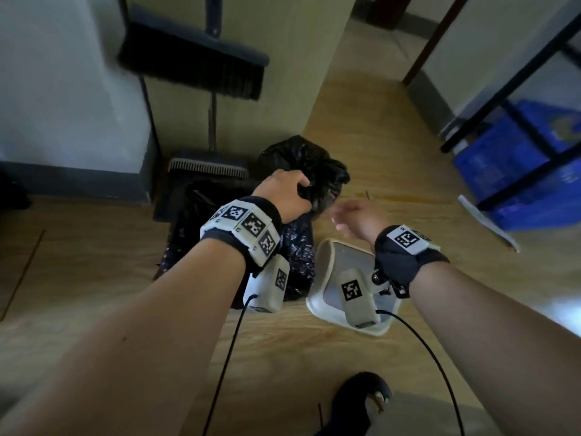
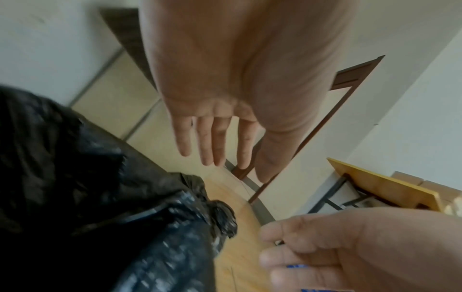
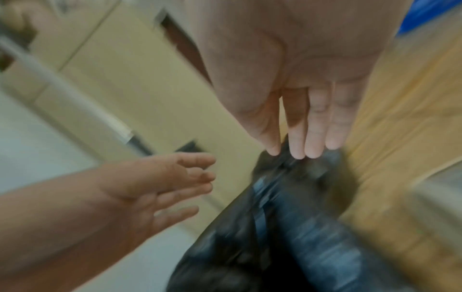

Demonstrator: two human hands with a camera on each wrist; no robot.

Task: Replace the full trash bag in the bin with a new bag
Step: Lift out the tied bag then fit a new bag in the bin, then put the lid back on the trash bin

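The full black trash bag (image 1: pixel 314 165) stands on the wooden floor with its top bunched, left of the white bin (image 1: pixel 325 262). The bin shows a pale, bare inside. My left hand (image 1: pixel 283 190) hovers over the bag's bunched top; in the left wrist view its fingers (image 2: pixel 217 142) are straight and hold nothing, with the bag (image 2: pixel 100 187) below them. My right hand (image 1: pixel 355 215) is blurred, just right of the bag top. In the right wrist view its straight fingertips (image 3: pixel 312 150) reach the bag (image 3: pixel 300 227). A dark flat plastic sheet (image 1: pixel 191 221) lies left of the bag.
A broom (image 1: pixel 195 58) and a dustpan (image 1: pixel 207 166) lean at the wall behind the bag. A blue crate (image 1: pixel 518 171) sits under a black metal frame (image 1: pixel 509 99) at the right. My black shoe (image 1: pixel 361 394) is near the bottom edge. Cables hang from both wrists.
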